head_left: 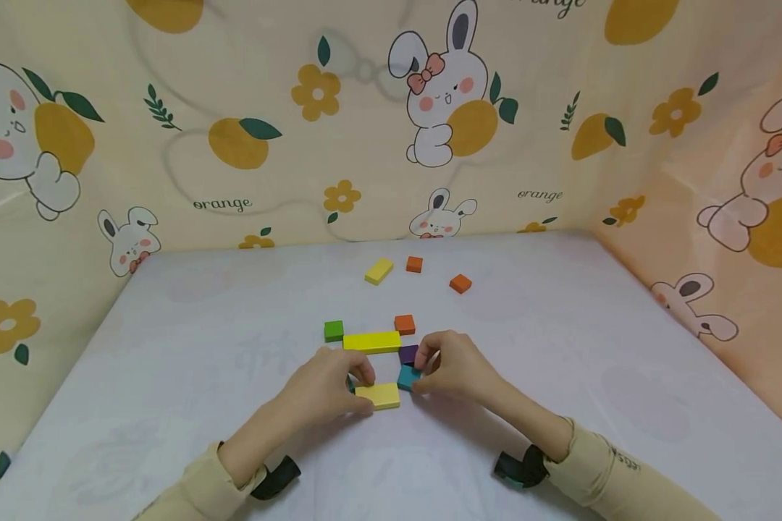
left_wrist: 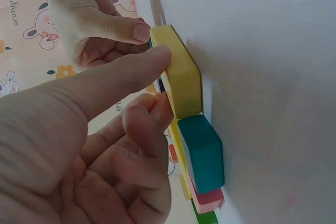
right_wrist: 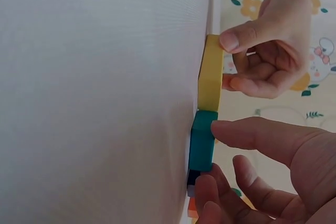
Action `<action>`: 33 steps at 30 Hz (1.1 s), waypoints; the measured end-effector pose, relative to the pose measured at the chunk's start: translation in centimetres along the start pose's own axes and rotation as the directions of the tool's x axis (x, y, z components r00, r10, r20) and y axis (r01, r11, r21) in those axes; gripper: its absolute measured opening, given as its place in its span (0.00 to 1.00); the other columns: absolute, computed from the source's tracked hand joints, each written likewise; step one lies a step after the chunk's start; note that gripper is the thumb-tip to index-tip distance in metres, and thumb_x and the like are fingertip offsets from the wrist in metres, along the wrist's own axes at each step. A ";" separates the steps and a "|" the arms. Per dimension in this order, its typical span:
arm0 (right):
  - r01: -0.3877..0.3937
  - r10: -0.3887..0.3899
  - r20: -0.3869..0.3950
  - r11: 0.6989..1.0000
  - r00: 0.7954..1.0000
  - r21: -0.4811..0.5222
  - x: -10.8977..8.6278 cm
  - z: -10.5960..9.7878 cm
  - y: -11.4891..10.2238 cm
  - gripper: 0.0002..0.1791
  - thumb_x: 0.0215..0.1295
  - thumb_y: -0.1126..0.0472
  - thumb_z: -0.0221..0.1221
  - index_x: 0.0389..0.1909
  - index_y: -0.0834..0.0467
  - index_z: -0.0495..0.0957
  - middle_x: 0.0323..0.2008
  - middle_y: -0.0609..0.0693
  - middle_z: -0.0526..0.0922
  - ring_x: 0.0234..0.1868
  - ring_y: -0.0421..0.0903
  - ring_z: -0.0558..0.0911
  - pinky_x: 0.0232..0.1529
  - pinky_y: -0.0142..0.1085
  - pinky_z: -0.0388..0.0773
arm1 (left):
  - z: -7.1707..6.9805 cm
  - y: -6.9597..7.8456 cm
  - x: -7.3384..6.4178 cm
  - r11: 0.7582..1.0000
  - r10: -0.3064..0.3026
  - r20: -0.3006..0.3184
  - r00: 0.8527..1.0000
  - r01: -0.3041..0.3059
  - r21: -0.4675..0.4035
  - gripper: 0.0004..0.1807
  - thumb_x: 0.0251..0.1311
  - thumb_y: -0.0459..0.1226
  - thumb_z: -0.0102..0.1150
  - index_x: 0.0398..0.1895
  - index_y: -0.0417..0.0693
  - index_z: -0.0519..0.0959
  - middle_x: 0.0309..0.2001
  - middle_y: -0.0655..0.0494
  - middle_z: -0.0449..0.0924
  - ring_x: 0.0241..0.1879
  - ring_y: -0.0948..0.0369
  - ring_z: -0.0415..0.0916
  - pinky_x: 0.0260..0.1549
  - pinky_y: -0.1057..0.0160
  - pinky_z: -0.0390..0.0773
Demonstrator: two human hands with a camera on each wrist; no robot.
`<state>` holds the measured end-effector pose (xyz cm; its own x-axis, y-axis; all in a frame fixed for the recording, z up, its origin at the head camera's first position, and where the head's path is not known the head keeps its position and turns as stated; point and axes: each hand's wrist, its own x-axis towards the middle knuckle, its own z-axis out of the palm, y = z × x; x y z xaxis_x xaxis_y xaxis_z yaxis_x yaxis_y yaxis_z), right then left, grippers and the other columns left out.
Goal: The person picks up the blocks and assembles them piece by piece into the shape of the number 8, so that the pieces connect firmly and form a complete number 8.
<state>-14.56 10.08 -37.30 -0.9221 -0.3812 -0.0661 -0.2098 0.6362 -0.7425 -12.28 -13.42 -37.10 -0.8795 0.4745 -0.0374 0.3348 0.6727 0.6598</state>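
My left hand (head_left: 326,387) pinches a pale yellow block (head_left: 383,396) between thumb and fingers at the near side of a block arrangement. My right hand (head_left: 459,369) holds a teal block (head_left: 408,378) right beside the yellow one's far corner, its thumb on one side and its fingertips by the purple block (head_left: 408,354). The right wrist view shows the teal block (right_wrist: 202,142) end to end with the pale yellow block (right_wrist: 211,72). Another teal block (left_wrist: 202,153) and a pink block (left_wrist: 207,198) line the left side, mostly hidden by my left hand in the head view.
Behind, a long bright yellow block (head_left: 371,342) lies crosswise, with a green block (head_left: 334,331) and an orange block (head_left: 405,324) at its ends. Farther back on the white table (head_left: 234,304) lie a loose yellow block (head_left: 379,271) and two orange blocks (head_left: 460,283).
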 end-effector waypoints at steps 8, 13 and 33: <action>0.029 -0.028 0.002 0.999 1.000 -0.015 -0.1 -0.2 0.0 0.14 0.45 0.66 0.76 0.28 0.57 0.79 0.27 0.47 0.80 0.27 0.46 0.77 0.28 0.37 0.78 | -1.1 -0.2 -0.1 1.000 -0.023 -0.043 0.999 0.024 0.014 0.15 0.49 0.43 0.77 0.37 0.50 0.82 0.35 0.61 0.82 0.32 0.62 0.74 0.32 0.61 0.76; 0.032 -0.032 -0.011 0.999 0.999 -0.008 -0.1 -0.6 0.1 0.15 0.44 0.65 0.78 0.28 0.57 0.80 0.29 0.48 0.82 0.29 0.47 0.78 0.31 0.39 0.79 | -4.1 -2.7 0.6 1.000 -0.009 -0.179 0.984 0.010 0.005 0.16 0.54 0.39 0.74 0.45 0.45 0.82 0.39 0.55 0.82 0.30 0.59 0.73 0.25 0.63 0.76; -0.005 0.005 -0.004 1.000 1.000 -0.002 0.1 -0.4 0.4 0.14 0.45 0.66 0.77 0.27 0.56 0.80 0.28 0.46 0.81 0.29 0.47 0.78 0.29 0.39 0.78 | -5.7 -9.2 4.5 0.982 -0.105 -0.120 0.987 0.084 -0.167 0.21 0.50 0.39 0.76 0.48 0.46 0.81 0.48 0.54 0.82 0.40 0.55 0.77 0.40 0.59 0.79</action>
<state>-14.88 10.54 -37.38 -0.9243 -0.3757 -0.0673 -0.2059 0.6391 -0.7410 -21.22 -20.67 -39.05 -0.9438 0.3301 -0.0160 0.1988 0.6058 0.7704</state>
